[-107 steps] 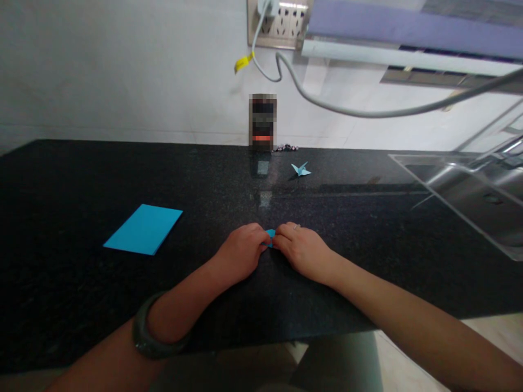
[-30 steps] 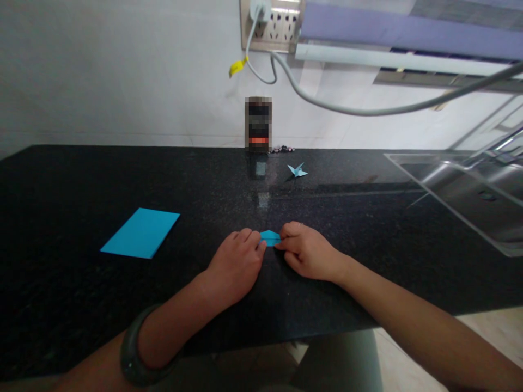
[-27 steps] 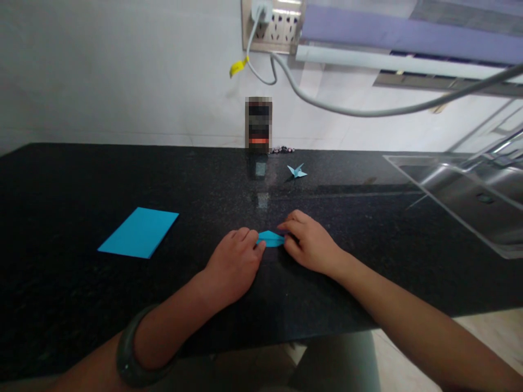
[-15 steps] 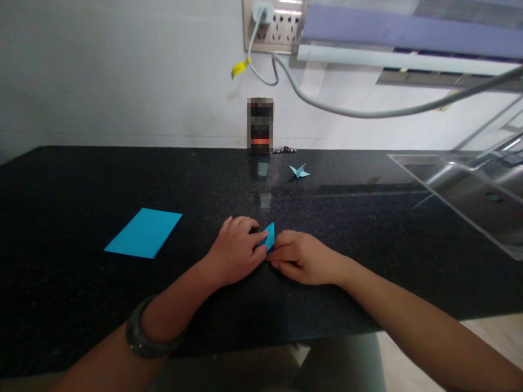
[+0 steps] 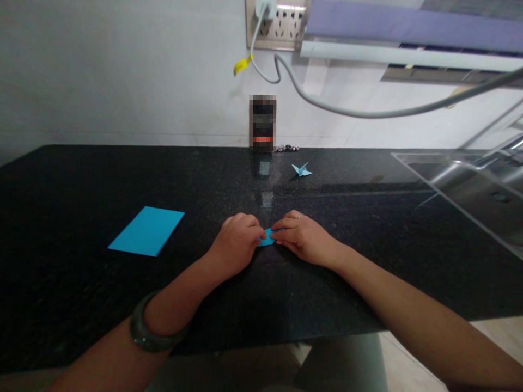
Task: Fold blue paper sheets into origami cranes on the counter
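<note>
A small folded piece of blue paper (image 5: 267, 239) lies on the dark countertop (image 5: 245, 316) between my two hands. My left hand (image 5: 239, 239) grips its left side, thumb and fingers closed on it. From the other side my right hand (image 5: 303, 237) holds it, with the fingertips pressed on its right end. My fingers hide part of the paper, so its full shape does not show. Left of my hands rests a larger flat blue sheet or stack of paper (image 5: 147, 231). Farther back sits a small pale blue folded paper figure (image 5: 302, 170) with pointed tips.
Against the wall stands a blurred-out upright object (image 5: 262, 124), with a beaded string (image 5: 288, 148) beside it. A metal sink (image 5: 482, 190) is set into the counter at the right. A grey cable (image 5: 368, 114) hangs from the wall socket panel (image 5: 281, 27).
The folded paper now lies lower and flatter, where a raised point stood before. My right hand has moved up slightly, its fingers now on the paper's right end. The view has shifted a little.
</note>
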Available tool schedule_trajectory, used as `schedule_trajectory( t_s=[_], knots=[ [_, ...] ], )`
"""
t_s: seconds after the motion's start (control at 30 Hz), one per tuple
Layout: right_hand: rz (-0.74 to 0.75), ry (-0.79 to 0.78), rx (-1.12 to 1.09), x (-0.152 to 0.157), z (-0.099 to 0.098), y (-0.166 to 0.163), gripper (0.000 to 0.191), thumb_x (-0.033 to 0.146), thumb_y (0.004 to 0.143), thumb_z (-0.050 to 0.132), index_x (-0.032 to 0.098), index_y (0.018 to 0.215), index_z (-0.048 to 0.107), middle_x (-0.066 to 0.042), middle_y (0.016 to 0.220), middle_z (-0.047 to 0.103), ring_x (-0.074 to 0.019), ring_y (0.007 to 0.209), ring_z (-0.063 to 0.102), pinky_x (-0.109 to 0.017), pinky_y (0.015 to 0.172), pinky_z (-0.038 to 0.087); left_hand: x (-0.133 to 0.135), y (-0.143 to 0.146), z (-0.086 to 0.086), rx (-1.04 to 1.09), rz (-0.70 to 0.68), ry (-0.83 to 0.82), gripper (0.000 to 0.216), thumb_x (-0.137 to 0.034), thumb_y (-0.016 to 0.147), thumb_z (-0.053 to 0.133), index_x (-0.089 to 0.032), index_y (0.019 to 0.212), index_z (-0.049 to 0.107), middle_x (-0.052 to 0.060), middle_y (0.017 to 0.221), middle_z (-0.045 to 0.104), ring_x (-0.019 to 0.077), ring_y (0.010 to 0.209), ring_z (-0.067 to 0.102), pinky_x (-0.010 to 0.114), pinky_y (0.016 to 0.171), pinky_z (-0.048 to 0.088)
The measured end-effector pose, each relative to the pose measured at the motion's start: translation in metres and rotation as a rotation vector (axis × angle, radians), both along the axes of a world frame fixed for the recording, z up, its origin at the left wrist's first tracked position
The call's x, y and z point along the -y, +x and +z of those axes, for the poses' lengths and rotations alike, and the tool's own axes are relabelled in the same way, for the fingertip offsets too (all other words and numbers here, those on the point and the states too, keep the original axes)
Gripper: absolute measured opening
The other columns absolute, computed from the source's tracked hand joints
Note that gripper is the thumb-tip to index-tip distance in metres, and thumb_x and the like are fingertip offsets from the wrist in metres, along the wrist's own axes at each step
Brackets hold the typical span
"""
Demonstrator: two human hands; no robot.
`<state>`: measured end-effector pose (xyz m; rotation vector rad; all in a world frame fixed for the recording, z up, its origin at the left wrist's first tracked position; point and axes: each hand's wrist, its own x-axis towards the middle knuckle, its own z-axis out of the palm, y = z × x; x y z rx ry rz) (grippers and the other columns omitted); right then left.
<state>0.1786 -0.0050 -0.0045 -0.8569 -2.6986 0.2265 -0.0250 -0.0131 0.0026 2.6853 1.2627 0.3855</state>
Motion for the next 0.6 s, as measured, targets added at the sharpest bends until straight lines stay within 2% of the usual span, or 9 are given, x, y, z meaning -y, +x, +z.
schedule_trajectory(
  t_s=[0.17, 0.33, 0.47, 0.6],
  knots=[
    [-0.041, 0.095, 0.022, 0.003, -0.003, -0.005, 0.024, 0.025, 0.088, 0.046, 0.017, 0.087, 0.069, -0.008, 0.092, 0.063, -0.0180, 0.083, 0.048, -0.030, 0.074, 0.039, 0.002, 0.003, -0.003, -0.036, -0.090, -0.014, 0.022, -0.017, 0.083, 0.045, -0.018, 0.080, 0.067, 0.005, 0.078, 0.061, 0.0173, 0.078, 0.051, 0.032, 0.073, 0.041],
    [-0.056, 0.136, 0.047, 0.006, -0.003, -0.009, 0.024, 0.020, 0.088, 0.043, 0.015, 0.084, 0.066, -0.009, 0.085, 0.061, -0.0179, 0.080, 0.046, -0.029, 0.071, 0.039, 0.004, 0.004, -0.002, -0.028, -0.061, -0.033, 0.015, -0.026, 0.078, 0.056, -0.017, 0.083, 0.066, 0.005, 0.083, 0.062, 0.0192, 0.082, 0.052, 0.033, 0.075, 0.042],
    [-0.086, 0.132, 0.086, 0.009, -0.001, -0.013, 0.023, 0.019, 0.089, 0.042, 0.015, 0.084, 0.064, -0.009, 0.088, 0.059, -0.0183, 0.081, 0.045, -0.029, 0.071, 0.039, 0.003, 0.006, 0.000, -0.060, -0.019, -0.053, 0.016, -0.017, 0.081, 0.050, -0.016, 0.077, 0.065, 0.005, 0.081, 0.063, 0.0188, 0.080, 0.053, 0.033, 0.074, 0.042],
    [-0.119, 0.101, 0.122, 0.013, 0.001, -0.017, 0.023, 0.022, 0.089, 0.042, 0.015, 0.084, 0.063, -0.009, 0.087, 0.058, -0.0189, 0.081, 0.044, -0.030, 0.071, 0.038, 0.002, 0.008, -0.001, -0.066, 0.004, -0.058, 0.023, -0.016, 0.083, 0.043, -0.015, 0.074, 0.064, 0.006, 0.079, 0.062, 0.0191, 0.079, 0.053, 0.033, 0.074, 0.042]
  ],
)
